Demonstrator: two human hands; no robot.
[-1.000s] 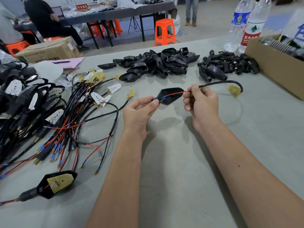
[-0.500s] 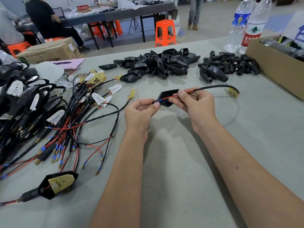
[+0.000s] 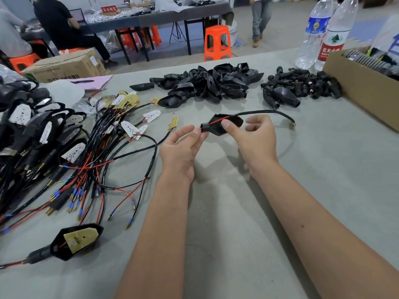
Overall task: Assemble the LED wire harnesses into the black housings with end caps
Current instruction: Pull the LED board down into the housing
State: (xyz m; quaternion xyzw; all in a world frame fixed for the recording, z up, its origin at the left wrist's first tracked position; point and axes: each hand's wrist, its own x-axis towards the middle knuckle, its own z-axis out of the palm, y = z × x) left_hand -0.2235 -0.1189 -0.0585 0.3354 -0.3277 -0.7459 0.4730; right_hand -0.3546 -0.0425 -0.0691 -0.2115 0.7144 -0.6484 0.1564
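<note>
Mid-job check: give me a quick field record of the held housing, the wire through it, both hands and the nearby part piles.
held housing: black housing, above the table
wire: wire harness runs through the housing, red lead visible inside
left hand: left hand pinches the housing's narrow end
right hand: right hand grips the housing's wide end
empty housings: pile of black housings behind
end caps: pile of end caps, far right

Bright, even indoor light from overhead. Soft, faint shadows lie on the grey table (image 3: 237, 212) beneath both forearms. No harsh glare. Wide-angle distortion bends the edges, stretching the near arms. The background is slightly soft; the centre is fairly sharp.
</note>
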